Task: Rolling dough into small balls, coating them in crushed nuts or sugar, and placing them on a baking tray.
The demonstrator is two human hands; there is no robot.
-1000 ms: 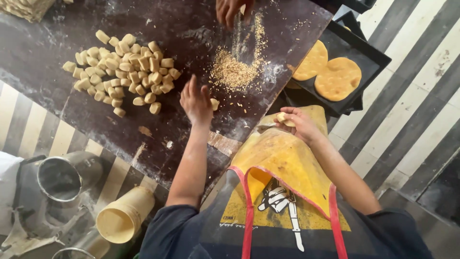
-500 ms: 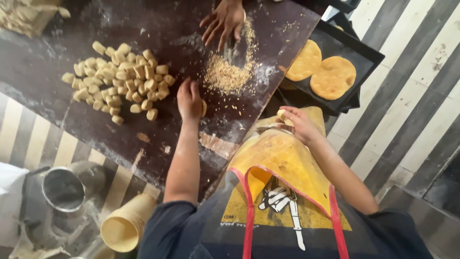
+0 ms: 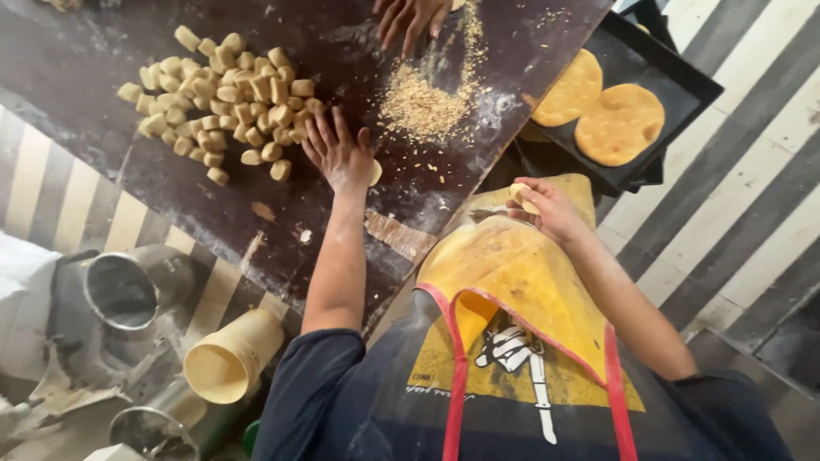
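Note:
My left hand (image 3: 338,152) lies flat, fingers spread, on the dark floured worktable (image 3: 102,60), pressing a small dough piece (image 3: 374,172) that peeks out at its right edge. Just left of it lies a pile of several pale dough pieces (image 3: 224,94). My right hand (image 3: 547,209) is at the table's near edge over my yellow apron (image 3: 512,282), pinching a small dough piece (image 3: 520,196) in its fingers. Another person's hand (image 3: 412,17) rests on the table at the top, beside a heap of brown crumbs (image 3: 420,107).
A black tray (image 3: 675,77) to the right holds flattened round dough discs (image 3: 620,124). Below the table on the left stand metal pots (image 3: 120,288) and a cream plastic tub (image 3: 231,357). The floor is striped grey and white.
The view has shifted closer and slightly down. My left hand has moved a little toward the dough pile and flattened on the table. The other person's hand has slid further up out of view.

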